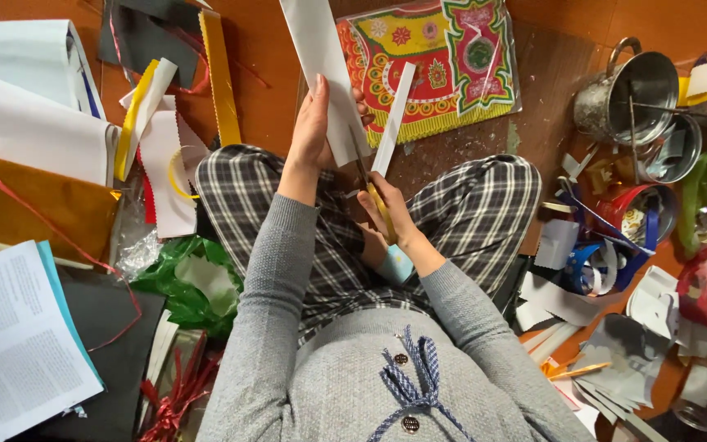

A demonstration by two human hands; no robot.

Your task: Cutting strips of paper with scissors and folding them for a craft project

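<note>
— Two hands are working over the lap: the left hand (pixel 311 131) is clamping the long white paper sheet (pixel 321 69) by its near end, thumb on one face and fingers wrapping behind, while the right hand (pixel 386 214) is closing around the yellow-handled scissors (pixel 374 192).

— Where is the paper sitting, exactly?

— It is hanging in the air above the checked trousers (pixel 476 213), running away from the person toward the decorated red and yellow packet (pixel 431 61) lying on the wooden floor (pixel 263 74). A narrow white strip (pixel 394 115) is peeling off just beside the sheet, on the scissors' side.

— How is that sheet likely behaving?

— It is looking light and thin, yet stiff enough to be standing out straight past the grip. I am judging it easy to crease, so pinching it low, near the cut line, is seeming the sensible hold; gripping farther out would be letting it flop.

— And the strip?

— It is seeming flimsy and probably fluttering free.

— What is lying around?

— Many paper scraps (pixel 566 299) are littering the floor on the right near metal cans (pixel 628 98); a gold foil sheet (pixel 34 205) and a printed booklet (pixel 18 344) are lying on the left.
</note>
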